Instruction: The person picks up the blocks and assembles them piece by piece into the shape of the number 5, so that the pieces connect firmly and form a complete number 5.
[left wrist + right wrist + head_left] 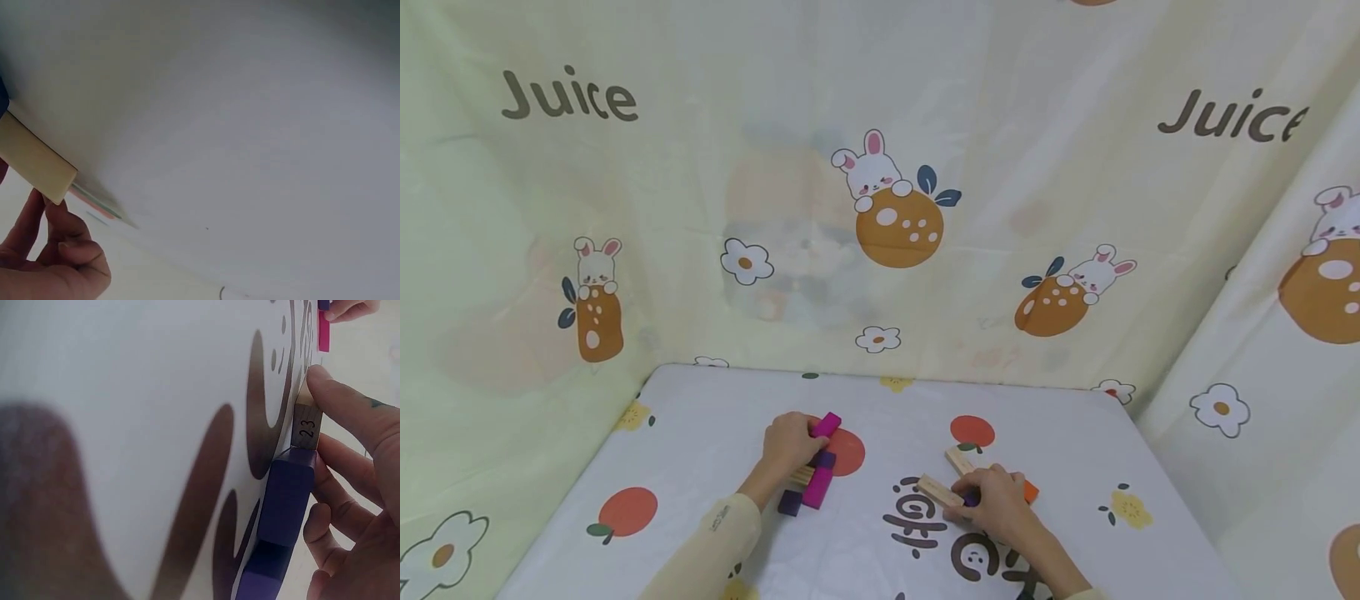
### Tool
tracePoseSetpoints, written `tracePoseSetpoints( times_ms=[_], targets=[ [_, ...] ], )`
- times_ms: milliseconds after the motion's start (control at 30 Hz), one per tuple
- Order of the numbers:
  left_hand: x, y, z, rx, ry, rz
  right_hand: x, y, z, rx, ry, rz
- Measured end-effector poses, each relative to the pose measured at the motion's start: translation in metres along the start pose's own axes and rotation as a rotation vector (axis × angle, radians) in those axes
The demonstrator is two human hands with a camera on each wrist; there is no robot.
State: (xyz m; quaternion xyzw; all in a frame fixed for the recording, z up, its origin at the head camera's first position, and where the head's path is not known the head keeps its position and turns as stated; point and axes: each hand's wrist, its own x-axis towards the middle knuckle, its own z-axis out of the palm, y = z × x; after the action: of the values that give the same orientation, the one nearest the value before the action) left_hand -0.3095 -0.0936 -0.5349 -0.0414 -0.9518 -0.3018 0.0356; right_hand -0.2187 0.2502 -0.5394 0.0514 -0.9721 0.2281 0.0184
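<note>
In the head view my left hand [788,442] pinches the near end of a magenta block [827,425]. Just below lie a dark purple block [825,460], a second magenta block [817,487], a plain wooden block [802,475] and another dark purple block [790,502]. The wooden block's pale end [37,156] hides part of my left fingers in the left wrist view. My right hand [996,500] grips the end of a plain wooden block [938,490], marked 23 in the right wrist view. Purple blocks [287,494] lie beside those fingers.
A further wooden block [958,460] lies beyond my right hand, and an orange block [1032,492] shows at its right. The white printed cloth [700,442] covers the table. Hanging printed curtains [805,317] close off the back and sides.
</note>
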Motion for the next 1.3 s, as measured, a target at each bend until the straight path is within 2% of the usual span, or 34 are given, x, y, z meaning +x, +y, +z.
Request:
tracePoseSetpoints(
  times_ms=[133, 233, 400, 567, 733, 900, 1133, 1300],
  targets=[
    [0.003, -0.001, 0.000, -0.056, -0.010, -0.033, 0.000, 0.001, 0.001, 0.014, -0.003, 0.004],
    [0.003, 0.000, 0.000, -0.091, -0.010, -0.034, 0.001, 0.000, 0.001, 0.012, -0.005, 0.008],
    [-0.006, 0.009, -0.003, -0.175, -0.018, 0.005, 0.003, -0.002, 0.001, 0.022, -0.010, 0.016],
    [-0.021, 0.027, -0.006, -0.215, -0.059, 0.068, 0.006, -0.004, 0.000, 0.083, -0.014, 0.026],
    [-0.032, 0.042, -0.003, -0.126, -0.113, 0.133, 0.010, -0.006, 0.001, 0.108, -0.019, 0.020],
    [-0.039, 0.050, 0.005, -0.032, -0.118, 0.165, 0.013, -0.010, 0.004, 0.118, -0.003, 0.029],
    [-0.045, 0.048, 0.017, 0.062, -0.090, 0.209, 0.016, -0.015, 0.009, 0.091, 0.008, 0.016],
    [-0.046, 0.045, 0.019, 0.079, -0.103, 0.187, 0.013, -0.019, 0.002, 0.068, 0.034, 0.012]
  ],
)
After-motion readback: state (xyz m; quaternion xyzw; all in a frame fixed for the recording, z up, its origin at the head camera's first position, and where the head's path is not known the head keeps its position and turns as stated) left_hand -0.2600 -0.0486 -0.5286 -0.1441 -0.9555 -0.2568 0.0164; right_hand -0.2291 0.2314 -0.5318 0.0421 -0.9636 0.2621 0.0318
